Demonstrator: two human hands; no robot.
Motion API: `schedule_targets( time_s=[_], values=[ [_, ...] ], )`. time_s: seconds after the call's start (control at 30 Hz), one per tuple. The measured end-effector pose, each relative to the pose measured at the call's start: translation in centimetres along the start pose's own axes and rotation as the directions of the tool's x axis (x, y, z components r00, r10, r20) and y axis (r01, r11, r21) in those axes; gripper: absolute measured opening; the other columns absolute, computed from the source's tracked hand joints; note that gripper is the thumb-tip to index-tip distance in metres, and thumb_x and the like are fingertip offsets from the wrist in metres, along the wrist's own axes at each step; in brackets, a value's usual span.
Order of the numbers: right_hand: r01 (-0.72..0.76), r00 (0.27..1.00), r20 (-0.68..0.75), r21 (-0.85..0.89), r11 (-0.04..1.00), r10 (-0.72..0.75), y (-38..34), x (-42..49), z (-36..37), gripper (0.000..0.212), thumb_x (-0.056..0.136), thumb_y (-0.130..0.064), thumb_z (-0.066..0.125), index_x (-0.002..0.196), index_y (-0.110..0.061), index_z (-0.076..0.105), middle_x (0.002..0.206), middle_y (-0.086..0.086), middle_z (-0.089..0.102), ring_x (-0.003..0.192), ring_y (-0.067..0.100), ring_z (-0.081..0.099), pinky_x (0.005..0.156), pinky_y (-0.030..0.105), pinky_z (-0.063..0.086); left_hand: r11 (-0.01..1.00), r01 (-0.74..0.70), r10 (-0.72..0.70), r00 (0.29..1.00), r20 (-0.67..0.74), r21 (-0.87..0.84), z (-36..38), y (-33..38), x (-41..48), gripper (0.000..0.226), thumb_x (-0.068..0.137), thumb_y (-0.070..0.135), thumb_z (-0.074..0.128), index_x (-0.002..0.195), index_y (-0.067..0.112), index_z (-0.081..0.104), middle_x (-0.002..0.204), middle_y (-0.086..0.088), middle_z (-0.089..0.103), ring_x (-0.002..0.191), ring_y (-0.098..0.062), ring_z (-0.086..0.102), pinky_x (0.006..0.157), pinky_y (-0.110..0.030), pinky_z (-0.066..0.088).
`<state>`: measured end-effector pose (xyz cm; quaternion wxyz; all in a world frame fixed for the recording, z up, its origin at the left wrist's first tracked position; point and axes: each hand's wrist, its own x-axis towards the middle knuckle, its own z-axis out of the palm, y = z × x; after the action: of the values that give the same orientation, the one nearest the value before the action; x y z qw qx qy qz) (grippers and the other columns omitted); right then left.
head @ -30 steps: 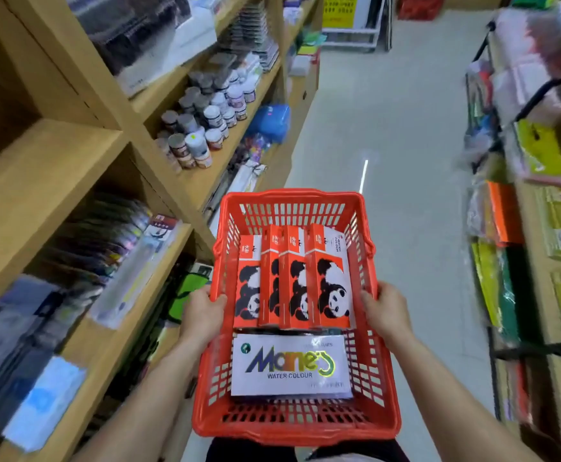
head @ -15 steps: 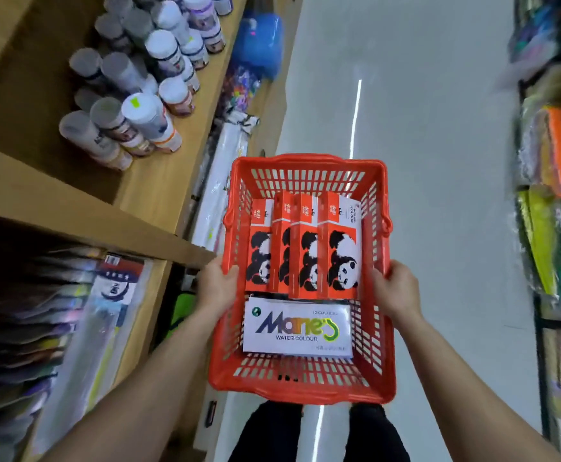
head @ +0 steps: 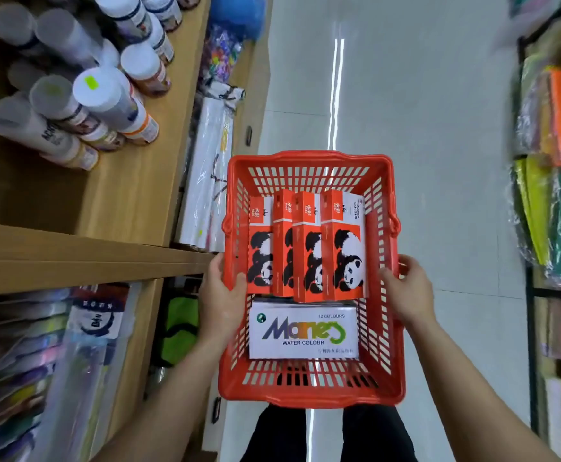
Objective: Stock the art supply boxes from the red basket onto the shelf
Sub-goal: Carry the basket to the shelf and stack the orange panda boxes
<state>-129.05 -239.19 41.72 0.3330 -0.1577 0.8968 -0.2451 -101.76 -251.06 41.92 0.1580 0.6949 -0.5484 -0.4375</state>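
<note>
Scene: head-camera view down a shop aisle, with a person carrying a red basket [head: 309,400] in front of their legs above a pale tiled floor [head: 422,128]
Left grip: the left grip [head: 220,295] is curled round the basket's left rim, thumb inside the mesh wall
Right grip: the right grip [head: 406,291] is wrapped over the right rim, fingers curled on its edge
Task items: four orange panda water colour boxes [head: 307,248] stand on edge side by side in the basket; one white Marie's water colour box [head: 304,331] lies flat just nearer the person, touching their lower ends
Shelf: a wooden shelf [head: 122,188] runs along the left, with white-lidded paint jars [head: 99,95] at its far end and a bare stretch of board beside the basket
Below: blurred plastic-wrapped packets [head: 39,345] fill the shelf underneath
What has changed: over the last second the view has tipped downward and moved along the aisle, so the jar shelf now sits close on the left; both grips keep the same hold, and all five boxes lie as they did
Meaning for the task: nothing is stocked yet; this looks like arrival at the target shelf, so a hand probably needs freeing next, or the basket setting down
</note>
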Motion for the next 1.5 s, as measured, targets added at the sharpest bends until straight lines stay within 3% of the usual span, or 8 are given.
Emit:
schedule_targets(
  time_s=[0.17,0.33,0.5,0.83,1.0,1.1,1.3,1.5],
  values=[
    [0.350,0.907,-0.216,-0.093,0.932,-0.362,-1.9,-1.6,-0.2,0.026,0.092,-0.016,0.059,0.118,-0.018,0.062,0.108,0.001,0.067,0.087,0.015,0.064,0.077,0.031,0.053,0.959,-0.273,0.275,0.961,-0.015,0.075,2.2,1.9,-2.3,0.055,0.086,0.043,0.060,0.137,0.030,0.046,0.136,0.014,0.048,0.126,-0.006,0.046,0.101,-0.032,0.042],
    [0.204,0.943,0.266,0.011,0.979,-0.199,-2.2,-1.0,4.5,0.048,0.099,-0.010,0.052,0.147,-0.009,0.046,0.145,0.012,0.049,0.128,0.024,0.053,0.110,0.039,0.044,0.994,0.024,-0.050,0.966,0.253,0.104,8.1,2.6,2.0,0.094,0.078,0.055,0.074,0.153,0.027,0.026,0.155,-0.001,0.034,0.136,-0.019,0.041,0.109,-0.042,0.039],
    [0.045,0.982,0.187,-0.097,0.994,-0.026,-2.0,0.2,7.9,0.058,0.095,-0.020,0.051,0.151,-0.011,0.037,0.162,0.019,0.022,0.147,0.040,0.021,0.120,0.048,0.020,0.985,0.093,-0.134,0.942,0.307,0.142,11.2,1.5,4.3,0.122,0.052,0.071,0.076,0.150,0.039,0.010,0.158,-0.008,0.033,0.137,-0.029,0.042,0.105,-0.043,0.038],
    [0.074,0.976,0.180,0.241,0.968,-0.120,0.1,0.6,8.6,0.017,0.101,-0.025,0.049,0.117,-0.029,0.054,0.124,-0.008,0.043,0.117,0.011,0.051,0.109,0.042,0.043,0.998,0.060,-0.066,0.980,0.189,0.034,5.5,1.6,1.1,0.108,0.059,0.055,0.076,0.152,0.034,0.025,0.137,0.007,0.057,0.121,-0.014,0.057,0.101,-0.036,0.047],
    [-0.016,0.927,0.368,0.216,0.976,-0.066,0.5,1.5,9.7,0.089,0.084,-0.026,0.078,0.153,-0.019,0.022,0.150,0.004,0.035,0.133,0.017,0.042,0.115,0.036,0.036,0.990,0.104,-0.094,0.990,0.101,-0.093,1.0,1.7,-1.7,0.099,0.057,0.053,0.081,0.145,0.044,0.036,0.109,0.030,0.068,0.099,0.007,0.066,0.086,-0.023,0.052],
    [-0.051,0.913,0.407,0.160,0.986,-0.019,0.1,1.3,10.8,0.101,0.081,-0.024,0.082,0.156,-0.015,0.016,0.147,0.009,0.051,0.128,0.022,0.056,0.110,0.042,0.044,0.994,0.065,-0.058,0.994,0.089,-0.082,-0.8,1.7,-3.1,0.076,0.070,0.035,0.086,0.129,0.058,0.044,0.099,0.045,0.063,0.090,0.018,0.063,0.065,-0.008,0.050],
    [-0.204,0.886,0.461,0.285,0.936,0.053,-0.7,2.1,11.7,0.057,0.088,-0.021,0.076,0.135,-0.003,0.049,0.125,0.012,0.069,0.104,0.022,0.070,0.091,0.041,0.058,0.990,0.089,-0.088,0.996,0.017,-0.112,-5.4,1.2,-5.5,0.077,0.071,0.042,0.085,0.116,0.079,0.033,0.101,0.050,0.058,0.090,0.022,0.061,0.059,-0.010,0.047],
    [-0.226,0.870,0.487,0.256,0.940,0.077,-2.7,2.0,13.4,0.039,0.083,-0.033,0.081,0.094,-0.016,0.047,0.095,0.008,0.058,0.072,0.015,0.060,0.053,0.022,0.050,0.975,0.102,-0.112,0.993,-0.041,-0.199,-8.4,-0.6,-6.9,0.094,0.056,0.056,0.089,0.136,0.059,0.041,0.108,0.047,0.060,0.097,0.016,0.063,0.064,-0.011,0.053]
  ],
)
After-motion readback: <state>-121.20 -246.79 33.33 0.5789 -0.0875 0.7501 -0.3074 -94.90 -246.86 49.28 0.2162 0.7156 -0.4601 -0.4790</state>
